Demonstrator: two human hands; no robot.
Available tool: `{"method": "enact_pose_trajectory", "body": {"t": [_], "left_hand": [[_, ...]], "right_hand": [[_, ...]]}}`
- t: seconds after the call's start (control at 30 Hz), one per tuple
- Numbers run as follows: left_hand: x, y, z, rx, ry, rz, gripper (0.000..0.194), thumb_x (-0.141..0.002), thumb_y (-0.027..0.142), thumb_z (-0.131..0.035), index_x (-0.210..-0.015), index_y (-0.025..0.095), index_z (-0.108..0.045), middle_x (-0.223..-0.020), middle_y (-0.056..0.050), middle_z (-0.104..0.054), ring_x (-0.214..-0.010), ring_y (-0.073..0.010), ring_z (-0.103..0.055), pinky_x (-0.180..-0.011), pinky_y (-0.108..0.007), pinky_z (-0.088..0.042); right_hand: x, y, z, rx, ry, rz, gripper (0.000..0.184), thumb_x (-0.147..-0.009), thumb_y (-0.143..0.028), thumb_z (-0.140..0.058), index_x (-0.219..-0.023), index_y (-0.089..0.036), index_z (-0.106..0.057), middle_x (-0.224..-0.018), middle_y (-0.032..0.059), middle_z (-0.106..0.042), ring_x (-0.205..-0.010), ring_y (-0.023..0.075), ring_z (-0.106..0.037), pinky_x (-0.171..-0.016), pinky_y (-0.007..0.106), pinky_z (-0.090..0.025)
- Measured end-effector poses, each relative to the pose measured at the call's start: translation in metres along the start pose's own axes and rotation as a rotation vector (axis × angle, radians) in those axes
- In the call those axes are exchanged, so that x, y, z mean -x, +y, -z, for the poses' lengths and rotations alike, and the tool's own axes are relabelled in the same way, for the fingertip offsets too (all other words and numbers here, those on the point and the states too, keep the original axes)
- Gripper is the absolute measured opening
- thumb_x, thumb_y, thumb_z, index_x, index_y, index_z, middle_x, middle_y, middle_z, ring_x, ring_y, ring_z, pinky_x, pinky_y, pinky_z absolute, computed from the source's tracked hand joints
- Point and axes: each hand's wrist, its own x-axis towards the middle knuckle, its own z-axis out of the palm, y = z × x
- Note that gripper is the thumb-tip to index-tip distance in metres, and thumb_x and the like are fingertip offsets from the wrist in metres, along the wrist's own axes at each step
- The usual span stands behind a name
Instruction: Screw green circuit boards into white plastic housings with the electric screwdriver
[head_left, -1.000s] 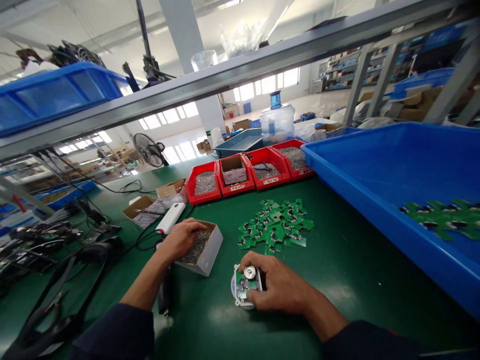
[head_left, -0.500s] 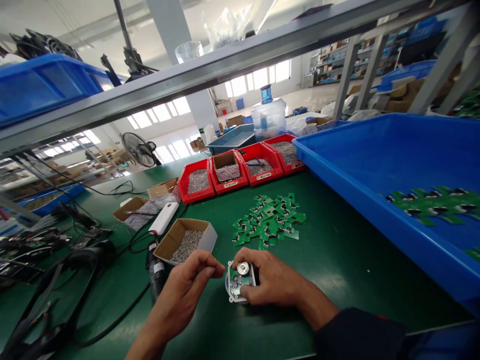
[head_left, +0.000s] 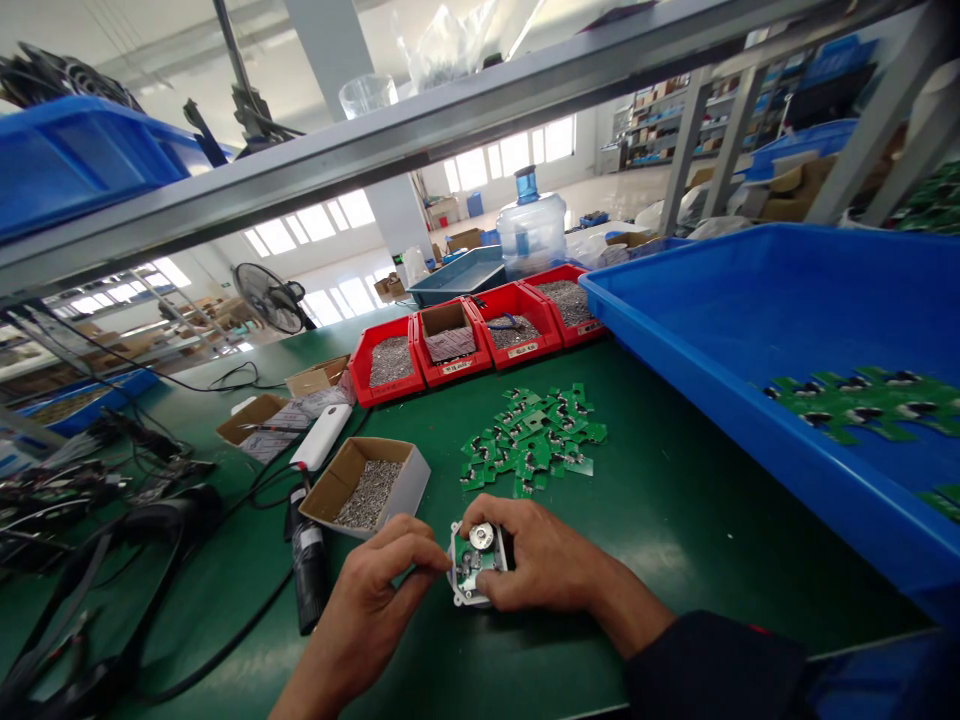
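Note:
My right hand (head_left: pixel 536 555) grips a small white housing (head_left: pixel 459 600) by its right side, thumb and fingers on its rim. Inside the housing sit a green circuit board and a round silver metal part (head_left: pixel 481 537). My left hand (head_left: pixel 382 590) is pinched closed, its fingertips at the housing's left edge; whatever they hold is too small to make out. Just beyond the hands lies a pile of green circuit boards (head_left: pixel 532 440). A cardboard box of small metal parts (head_left: pixel 417 487) stands behind my left hand.
Red bins (head_left: pixel 457 370) with small metal parts line the back. A large blue tray (head_left: pixel 675 370) holding green boards stands at right. An electric screwdriver (head_left: pixel 307 570), its cable and a black strap (head_left: pixel 150 570) lie at left. A metal shelf (head_left: pixel 330 145) crosses overhead.
My left hand has moved slightly right and down, bringing its fingertips to the housing's left edge. My right hand keeps its grip. The whole view has shifted a little.

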Motion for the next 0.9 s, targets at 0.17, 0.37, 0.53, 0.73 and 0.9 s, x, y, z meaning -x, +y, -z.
{"method": "enact_pose_trajectory", "body": {"t": [0.17, 0.37, 0.53, 0.73, 0.9], "left_hand": [[0.003, -0.011, -0.008, 0.101, 0.066, 0.092, 0.013, -0.092, 0.029, -0.062, -0.084, 0.024, -0.072, -0.089, -0.003, -0.074, -0.084, -0.0185, -0.070, -0.078, -0.025, -0.054], [0.006, -0.013, -0.013, 0.185, 0.145, 0.191, 0.015, -0.092, 0.031, -0.061, -0.091, 0.023, -0.074, -0.090, -0.003, -0.076, -0.085, -0.0189, -0.071, -0.080, -0.026, -0.057], [0.007, -0.008, -0.015, 0.234, 0.183, 0.229, 0.015, -0.093, 0.031, -0.061, -0.088, 0.022, -0.072, -0.088, -0.003, -0.075, -0.086, -0.0188, -0.071, -0.081, -0.027, -0.057], [0.003, -0.010, -0.011, 0.156, 0.224, 0.098, 0.013, -0.090, 0.030, -0.065, -0.081, 0.021, -0.070, -0.092, -0.005, -0.068, -0.088, -0.0184, -0.066, -0.080, -0.027, -0.054], [0.005, -0.012, -0.013, 0.126, 0.197, 0.022, 0.011, -0.089, 0.022, -0.064, -0.078, 0.021, -0.068, -0.082, -0.002, -0.064, -0.079, -0.0151, -0.063, -0.074, -0.023, -0.050]], "right_hand": [[0.000, 0.001, -0.001, 0.008, -0.003, -0.003, 0.037, -0.064, -0.018, -0.069, -0.101, -0.024, -0.064, -0.078, -0.0054, -0.063, -0.065, 0.0115, -0.053, -0.058, 0.019, -0.039], [0.000, 0.002, -0.002, 0.020, 0.001, -0.011, 0.038, -0.064, -0.017, -0.070, -0.101, -0.024, -0.065, -0.079, -0.0052, -0.064, -0.065, 0.0112, -0.053, -0.059, 0.020, -0.040], [0.000, 0.000, -0.001, 0.017, 0.003, -0.004, 0.038, -0.064, -0.016, -0.069, -0.101, -0.024, -0.065, -0.075, -0.0061, -0.062, -0.063, 0.0107, -0.052, -0.058, 0.019, -0.039], [-0.001, 0.000, 0.000, 0.030, -0.004, -0.003, 0.039, -0.063, -0.018, -0.070, -0.102, -0.024, -0.065, -0.075, -0.0058, -0.062, -0.064, 0.0115, -0.053, -0.058, 0.020, -0.039], [0.000, 0.000, 0.000, 0.006, -0.001, -0.004, 0.039, -0.063, -0.019, -0.070, -0.101, -0.024, -0.064, -0.075, -0.0057, -0.062, -0.064, 0.0114, -0.053, -0.057, 0.019, -0.039]]}}
